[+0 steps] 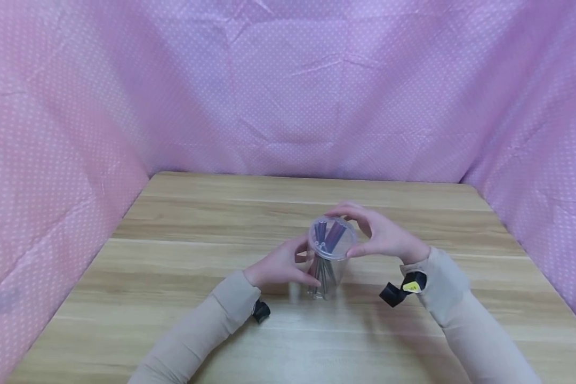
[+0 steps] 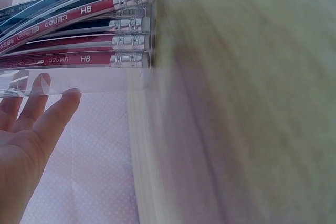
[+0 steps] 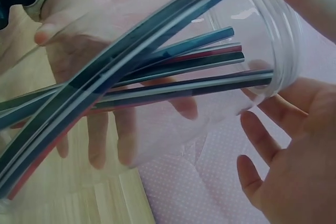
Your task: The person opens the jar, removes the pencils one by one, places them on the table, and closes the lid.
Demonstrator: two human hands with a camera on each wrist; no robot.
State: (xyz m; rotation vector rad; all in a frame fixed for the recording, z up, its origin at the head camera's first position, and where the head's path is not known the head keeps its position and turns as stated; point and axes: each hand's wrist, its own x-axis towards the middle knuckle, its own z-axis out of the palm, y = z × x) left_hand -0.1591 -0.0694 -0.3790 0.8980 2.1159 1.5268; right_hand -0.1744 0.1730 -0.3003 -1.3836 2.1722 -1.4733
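A clear plastic jar [image 1: 335, 273] stands upright near the middle of the wooden table, its base right at the tabletop. Inside it lean several pencils [image 2: 86, 59], dark blue-green and red, with silver ferrules and eraser ends at the bottom; some bear "HB". My left hand [image 1: 279, 265] grips the jar's side, thumb in front and fingers around the far side. Over the jar's mouth sits a clear round lid [image 1: 342, 248]. My right hand [image 1: 388, 235] holds the lid's rim between thumb and fingers, the palm off the jar in the right wrist view [image 3: 294, 156].
The wood-grain table [image 1: 182, 256] extends around the jar on all sides. Pink dotted cloth [image 1: 288, 96] hangs behind it and at both sides. Black wrist cameras [image 1: 392, 294] are strapped over the beige sleeves [image 1: 192, 333].
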